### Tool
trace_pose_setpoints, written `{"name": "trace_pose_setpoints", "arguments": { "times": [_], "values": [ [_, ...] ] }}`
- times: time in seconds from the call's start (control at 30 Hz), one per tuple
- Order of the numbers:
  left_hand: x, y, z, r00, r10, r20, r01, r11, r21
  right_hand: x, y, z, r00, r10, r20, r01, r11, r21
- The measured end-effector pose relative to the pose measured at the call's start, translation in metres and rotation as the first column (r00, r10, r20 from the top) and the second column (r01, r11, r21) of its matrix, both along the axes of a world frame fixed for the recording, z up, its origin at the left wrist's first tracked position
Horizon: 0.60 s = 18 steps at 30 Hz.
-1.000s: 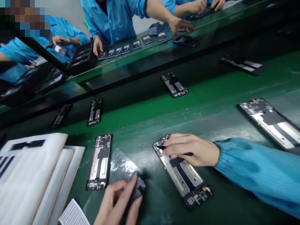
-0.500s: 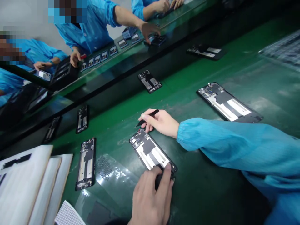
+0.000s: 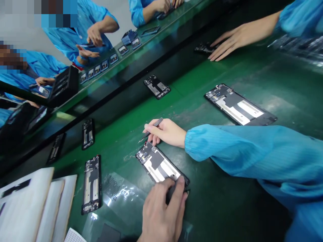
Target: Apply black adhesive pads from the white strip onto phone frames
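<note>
An opened phone [image 3: 154, 161], its circuit board and white battery bay showing, lies tilted on the green bench. My left hand [image 3: 161, 210] grips its lower end, fingers and thumb bent around a dark part there that I cannot make out fully. Over the phone's top end, my right hand [image 3: 164, 131] is closed around dark tweezers [image 3: 157, 123]. Their thin tips point down to the left, just beyond the phone's top edge.
More opened phones lie around: one [image 3: 241, 106] at right, one [image 3: 91, 185] at left. A co-worker's hand [image 3: 237, 38] reaches over a phone at the back. White foam sheets [image 3: 22, 205] and clear plastic film [image 3: 123, 191] lie at lower left. Co-workers sit across the raised ledge.
A co-worker's hand has come in from the upper right onto the far phone. Across the ledge, a co-worker has drawn a phone back. The view has shifted slightly; my grips are the same.
</note>
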State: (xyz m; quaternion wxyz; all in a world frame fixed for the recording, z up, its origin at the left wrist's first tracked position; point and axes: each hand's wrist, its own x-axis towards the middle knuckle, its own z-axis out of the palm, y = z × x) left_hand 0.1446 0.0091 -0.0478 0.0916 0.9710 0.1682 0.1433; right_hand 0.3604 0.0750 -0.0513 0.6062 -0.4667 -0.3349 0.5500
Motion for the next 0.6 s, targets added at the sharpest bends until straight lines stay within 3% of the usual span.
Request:
{"name": "trace_pose_setpoints", "arguments": {
  "times": [0.27,0.47,0.6],
  "values": [
    [-0.005,-0.001,-0.005,0.999,0.024,0.032,-0.022,0.998,-0.063,0.008,0.003,0.003,0.995,-0.004,-0.098,-0.002,0.998,-0.062],
    [-0.002,0.003,-0.003,1.000,0.001,0.028,0.000,1.000,-0.011,0.006,0.002,0.005,0.995,0.010,-0.100,-0.019,0.996,-0.089],
    [0.001,0.018,0.006,0.988,-0.026,-0.150,0.034,0.998,0.051,0.014,0.006,0.009,0.995,0.082,-0.055,-0.089,0.987,-0.136]
  ]
}}
